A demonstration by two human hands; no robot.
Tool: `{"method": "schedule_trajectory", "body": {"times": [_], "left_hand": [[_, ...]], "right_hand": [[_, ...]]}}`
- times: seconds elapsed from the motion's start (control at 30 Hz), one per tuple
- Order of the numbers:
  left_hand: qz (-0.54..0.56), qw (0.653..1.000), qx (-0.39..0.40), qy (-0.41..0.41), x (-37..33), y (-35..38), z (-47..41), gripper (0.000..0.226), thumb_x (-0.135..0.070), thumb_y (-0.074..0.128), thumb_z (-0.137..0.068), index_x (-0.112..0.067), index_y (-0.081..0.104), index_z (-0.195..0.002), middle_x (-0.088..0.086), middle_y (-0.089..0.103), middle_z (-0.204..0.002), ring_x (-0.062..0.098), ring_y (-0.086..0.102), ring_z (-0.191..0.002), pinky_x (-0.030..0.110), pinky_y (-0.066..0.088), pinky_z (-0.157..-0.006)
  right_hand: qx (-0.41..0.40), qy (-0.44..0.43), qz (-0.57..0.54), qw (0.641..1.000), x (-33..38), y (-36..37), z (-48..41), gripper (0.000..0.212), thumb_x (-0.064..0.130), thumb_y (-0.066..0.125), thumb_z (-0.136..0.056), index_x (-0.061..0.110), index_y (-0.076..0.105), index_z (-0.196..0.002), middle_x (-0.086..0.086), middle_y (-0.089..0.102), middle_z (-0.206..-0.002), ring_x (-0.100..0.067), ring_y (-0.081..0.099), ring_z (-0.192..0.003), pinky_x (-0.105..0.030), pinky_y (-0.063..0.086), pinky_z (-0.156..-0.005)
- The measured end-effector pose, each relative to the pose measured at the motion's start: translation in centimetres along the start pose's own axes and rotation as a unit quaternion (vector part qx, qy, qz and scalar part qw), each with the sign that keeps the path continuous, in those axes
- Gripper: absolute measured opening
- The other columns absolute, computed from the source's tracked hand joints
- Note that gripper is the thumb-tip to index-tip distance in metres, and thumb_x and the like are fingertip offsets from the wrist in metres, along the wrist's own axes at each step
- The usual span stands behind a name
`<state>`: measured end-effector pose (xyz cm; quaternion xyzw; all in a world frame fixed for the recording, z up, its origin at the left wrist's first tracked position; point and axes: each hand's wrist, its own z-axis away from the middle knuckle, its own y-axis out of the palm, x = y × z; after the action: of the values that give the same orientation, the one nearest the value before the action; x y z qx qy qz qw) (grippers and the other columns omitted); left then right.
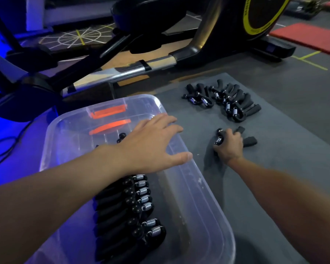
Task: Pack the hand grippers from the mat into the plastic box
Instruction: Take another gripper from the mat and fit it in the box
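Two hands: seen over a grey mat and a clear box, on a gym floor.
Exercise machine (179,35): stood on the floor beyond the mat's far edge; a yellow-ringed wheel is carried at its right end.
Mat (274,168): laid flat on the floor, with the box just beside its left edge.
Plastic box (208,216): clear-walled, open-topped; two orange clips are seen at its far end.
Packed grippers (139,204): lined up in a row along the box's floor, springs turned toward the right wall.
Loose grippers (225,101): heaped near the mat's far edge, well apart from the box.
Left hand (151,143): held open with fingers spread, palm down, above the box's right rim; nothing is gripped.
Right hand (230,145): closed around one hand gripper (250,141) lying on the mat, between the heap and the mat's near edge; spring and handle ends are left showing.
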<state>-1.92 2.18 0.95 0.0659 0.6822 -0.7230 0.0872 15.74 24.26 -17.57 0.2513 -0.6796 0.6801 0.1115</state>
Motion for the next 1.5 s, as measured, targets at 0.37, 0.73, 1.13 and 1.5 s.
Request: {"method": "schedule_trajectory", "body": {"times": [0.37, 0.73, 1.13, 1.5], "left_hand": [[0.013, 1.000, -0.017, 0.005, -0.7, -0.4, 1.0, 0.078, -0.076, 0.033, -0.079, -0.030, 0.041, -0.142, -0.005, 0.029, -0.154, 0.010, 0.020, -0.143, 0.037, 0.018, -0.115], [0.118, 0.983, -0.142, -0.014, 0.0, -5.3, 3.4, 0.050, -0.041, 0.052, -0.094, -0.021, 0.044, -0.139, -0.005, 0.046, -0.140, 0.012, 0.044, -0.127, 0.032, 0.035, -0.108], [0.308, 0.944, -0.116, -0.012, 0.9, -7.3, 12.4, 0.048, -0.036, 0.073, -0.083, -0.033, 0.054, -0.127, -0.020, 0.059, -0.125, -0.003, 0.055, -0.117, 0.030, 0.047, -0.101], [0.229, 0.971, -0.063, -0.020, 3.1, -5.4, 16.4, 0.015, -0.031, 0.075, -0.083, -0.023, 0.074, -0.096, -0.013, 0.069, -0.080, 0.001, 0.061, -0.072, 0.013, 0.045, -0.067]], "right_hand": [[0.017, -0.074, -0.175, 0.982, 3.9, -3.3, 3.3, 0.062, 0.018, 0.079, -0.067, 0.017, 0.051, -0.122, -0.013, 0.044, -0.118, -0.033, 0.052, -0.106, -0.045, 0.045, -0.097], [0.106, -0.176, -0.388, 0.898, 16.1, -21.4, 9.6, 0.054, 0.001, 0.075, -0.078, 0.016, 0.050, -0.124, 0.001, 0.060, -0.101, -0.001, 0.065, -0.070, -0.026, 0.057, -0.063], [0.437, -0.154, -0.550, 0.695, 17.2, -25.6, 18.9, 0.064, 0.008, 0.064, -0.067, 0.020, 0.056, -0.130, -0.016, 0.067, -0.119, -0.028, 0.060, -0.105, -0.038, 0.050, -0.095], [0.480, -0.198, -0.402, 0.754, 17.6, -22.5, 20.2, 0.040, 0.002, 0.063, -0.079, 0.010, 0.061, -0.118, -0.013, 0.069, -0.103, -0.021, 0.065, -0.088, -0.036, 0.050, -0.083]]}}
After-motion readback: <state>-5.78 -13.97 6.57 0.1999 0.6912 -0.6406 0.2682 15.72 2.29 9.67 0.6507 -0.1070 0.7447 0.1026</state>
